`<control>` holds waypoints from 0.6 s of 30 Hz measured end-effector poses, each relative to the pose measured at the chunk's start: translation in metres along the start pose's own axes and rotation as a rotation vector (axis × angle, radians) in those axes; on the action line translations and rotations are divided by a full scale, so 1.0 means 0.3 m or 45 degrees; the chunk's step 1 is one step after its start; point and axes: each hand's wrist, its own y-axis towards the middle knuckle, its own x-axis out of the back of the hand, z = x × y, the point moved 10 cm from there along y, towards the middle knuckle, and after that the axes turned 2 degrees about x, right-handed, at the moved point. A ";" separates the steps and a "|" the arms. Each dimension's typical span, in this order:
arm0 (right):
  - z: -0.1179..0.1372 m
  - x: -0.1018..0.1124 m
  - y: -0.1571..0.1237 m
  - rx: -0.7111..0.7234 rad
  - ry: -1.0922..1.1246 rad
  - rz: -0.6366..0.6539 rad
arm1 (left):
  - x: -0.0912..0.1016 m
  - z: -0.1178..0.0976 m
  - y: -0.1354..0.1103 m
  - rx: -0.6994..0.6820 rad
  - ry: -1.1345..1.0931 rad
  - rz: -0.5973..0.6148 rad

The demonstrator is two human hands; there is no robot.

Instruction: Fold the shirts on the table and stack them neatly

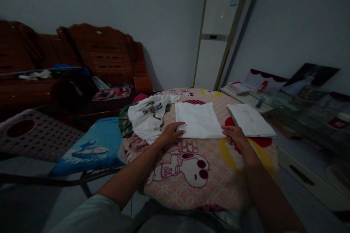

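Note:
A white garment point(198, 119), folded into a flat near-square, lies on the cloth-covered table in front of me. My left hand point(172, 133) grips its near left corner, thumb and fingers on the fabric. At the near right corner, my right hand point(234, 135) pinches the edge between thumb and fingers. Right of it rests a stack of folded white clothing point(249, 120). A loose heap on the left has a white printed shirt point(149, 114) on top of a green patterned garment point(125, 122).
The round table wears a pink cartoon-print cloth point(169, 193). On the left stand a chair with a blue cushion point(90, 149) and a wooden sofa point(104, 54). A glass-topped cabinet point(290, 105) with papers runs along the right. A tall white air conditioner point(212, 62) stands behind.

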 end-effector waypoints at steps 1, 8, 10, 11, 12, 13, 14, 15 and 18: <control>-0.002 0.002 0.001 -0.003 -0.021 -0.010 | 0.001 0.006 -0.003 0.032 0.072 -0.005; 0.006 0.013 -0.001 -0.004 -0.196 -0.079 | -0.001 0.030 -0.016 0.154 0.374 -0.066; 0.009 0.027 0.000 -0.027 -0.352 -0.108 | 0.003 0.037 -0.021 0.178 0.420 -0.089; 0.021 0.037 0.001 -0.010 -0.464 -0.134 | 0.011 0.036 -0.024 0.180 0.441 -0.116; 0.044 0.047 0.001 0.041 -0.598 -0.177 | 0.024 0.028 -0.028 0.158 0.459 -0.163; 0.078 0.056 -0.002 0.125 -0.738 -0.236 | 0.039 0.009 -0.034 0.105 0.470 -0.225; 0.118 0.058 -0.009 0.236 -0.867 -0.298 | 0.050 -0.019 -0.041 0.017 0.468 -0.281; 0.160 0.049 -0.021 0.362 -0.968 -0.347 | 0.052 -0.054 -0.050 -0.099 0.447 -0.311; 0.240 -0.049 -0.068 0.713 -1.039 -0.242 | -0.014 -0.152 -0.081 -0.452 0.345 -0.137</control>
